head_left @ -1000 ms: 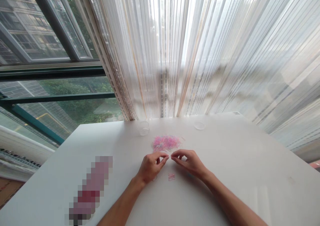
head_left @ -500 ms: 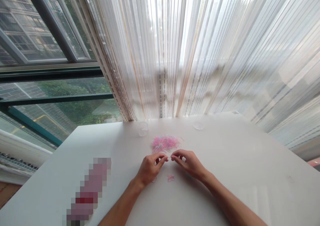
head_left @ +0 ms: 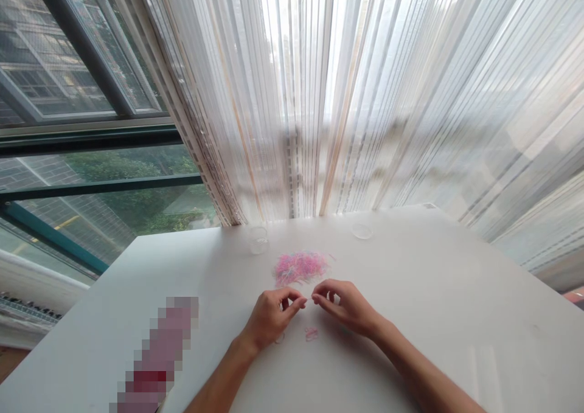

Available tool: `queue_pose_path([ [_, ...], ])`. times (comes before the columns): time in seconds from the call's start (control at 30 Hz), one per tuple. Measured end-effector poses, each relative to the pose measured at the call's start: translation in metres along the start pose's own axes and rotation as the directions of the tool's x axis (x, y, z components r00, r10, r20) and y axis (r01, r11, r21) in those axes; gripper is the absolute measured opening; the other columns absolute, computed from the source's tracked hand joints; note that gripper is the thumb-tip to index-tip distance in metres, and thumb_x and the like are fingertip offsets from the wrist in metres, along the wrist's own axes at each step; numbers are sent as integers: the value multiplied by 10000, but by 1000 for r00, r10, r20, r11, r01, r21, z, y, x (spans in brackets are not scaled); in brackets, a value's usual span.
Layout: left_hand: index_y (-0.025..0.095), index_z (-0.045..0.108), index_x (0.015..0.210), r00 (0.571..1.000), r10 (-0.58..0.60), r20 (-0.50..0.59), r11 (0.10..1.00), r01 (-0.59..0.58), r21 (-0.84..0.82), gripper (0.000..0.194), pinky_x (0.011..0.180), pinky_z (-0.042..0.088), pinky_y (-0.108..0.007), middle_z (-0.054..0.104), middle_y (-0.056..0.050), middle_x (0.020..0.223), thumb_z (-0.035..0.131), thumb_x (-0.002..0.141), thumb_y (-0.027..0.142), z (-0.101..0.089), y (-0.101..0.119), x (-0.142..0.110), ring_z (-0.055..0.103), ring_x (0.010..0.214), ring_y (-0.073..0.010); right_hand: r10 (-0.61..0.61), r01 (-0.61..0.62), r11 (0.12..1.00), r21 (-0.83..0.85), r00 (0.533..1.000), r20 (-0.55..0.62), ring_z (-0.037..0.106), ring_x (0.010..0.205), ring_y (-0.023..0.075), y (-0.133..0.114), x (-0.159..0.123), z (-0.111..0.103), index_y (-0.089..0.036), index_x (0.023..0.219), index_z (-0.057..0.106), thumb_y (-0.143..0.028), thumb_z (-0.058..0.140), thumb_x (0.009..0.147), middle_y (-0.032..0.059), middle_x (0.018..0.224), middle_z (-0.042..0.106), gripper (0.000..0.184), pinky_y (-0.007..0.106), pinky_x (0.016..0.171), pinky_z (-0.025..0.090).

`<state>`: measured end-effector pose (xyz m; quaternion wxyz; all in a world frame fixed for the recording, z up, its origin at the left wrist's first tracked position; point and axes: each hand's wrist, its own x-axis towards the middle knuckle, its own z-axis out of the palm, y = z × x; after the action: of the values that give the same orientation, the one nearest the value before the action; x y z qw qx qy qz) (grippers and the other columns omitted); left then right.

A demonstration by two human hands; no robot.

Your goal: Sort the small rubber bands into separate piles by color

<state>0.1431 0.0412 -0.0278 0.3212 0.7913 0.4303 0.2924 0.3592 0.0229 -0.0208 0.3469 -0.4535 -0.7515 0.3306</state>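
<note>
Between my two hands, just short of the pile, a tiny pale rubber band (head_left: 309, 300) is barely visible. My left hand (head_left: 269, 317) pinches one side of it between thumb and forefinger. Opposite, my right hand (head_left: 347, 306) is closed in a similar pinch, its fingertips a small gap away. Beyond them lies a loose pile of small pink, purple and bluish rubber bands (head_left: 301, 267). A little cluster of pink bands (head_left: 311, 334) rests on the table below my fingertips. One pale loose band (head_left: 280, 339) shows beside my left wrist.
A clear plastic cup (head_left: 258, 241) stands near the far edge of the white table (head_left: 438, 291), and a clear round lid (head_left: 362, 232) lies to its right. At the left is a pixelated pinkish object (head_left: 157, 352). A sheer striped curtain (head_left: 310, 97) hangs behind the table.
The view shifts slightly, so the table things sit a little lower and further left. Both hands keep their pinch, having come slightly nearer to me, away from the pile.
</note>
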Motion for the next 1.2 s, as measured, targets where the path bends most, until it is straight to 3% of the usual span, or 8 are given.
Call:
queue_pose_path([
  [0.3, 200, 784, 857, 983, -26, 182, 1000, 27, -5, 258, 607, 431, -233, 762, -21, 786, 603, 898, 380, -6, 4, -3, 569, 622, -132, 24, -19, 998, -56, 995, 96, 583, 682, 137, -1, -2, -6, -200, 807, 746, -205, 643, 826, 18, 750, 653, 104, 227, 623, 460],
  [0.7, 246, 786, 866, 966, 8, 257, 996, -32, 89, 167, 646, 433, -215, 715, 0, 817, 620, 877, 262, -14, 12, -6, 600, 705, -130, -28, 62, 984, -169, 980, 198, 595, 701, 150, -6, -5, -10, -228, 821, 771, -238, 669, 846, 11, 731, 657, 105, 279, 742, 451],
  [0.93, 267, 800, 851, 959, 12, 283, 989, -52, 136, 161, 679, 455, -215, 710, -6, 820, 640, 845, 266, -14, 13, -6, 627, 746, -146, 29, 4, 963, -269, 992, 119, 594, 695, 169, -2, -4, -9, -219, 847, 757, -230, 634, 867, 22, 730, 674, 126, 304, 749, 447],
  [1.2, 264, 795, 860, 957, 26, 289, 988, -69, 139, 140, 663, 445, -215, 701, 3, 805, 661, 821, 257, -13, 13, -8, 623, 709, -134, 29, 3, 961, -278, 993, 114, 576, 664, 153, -3, -4, -9, -210, 853, 743, -217, 611, 873, 13, 717, 666, 134, 278, 714, 431],
])
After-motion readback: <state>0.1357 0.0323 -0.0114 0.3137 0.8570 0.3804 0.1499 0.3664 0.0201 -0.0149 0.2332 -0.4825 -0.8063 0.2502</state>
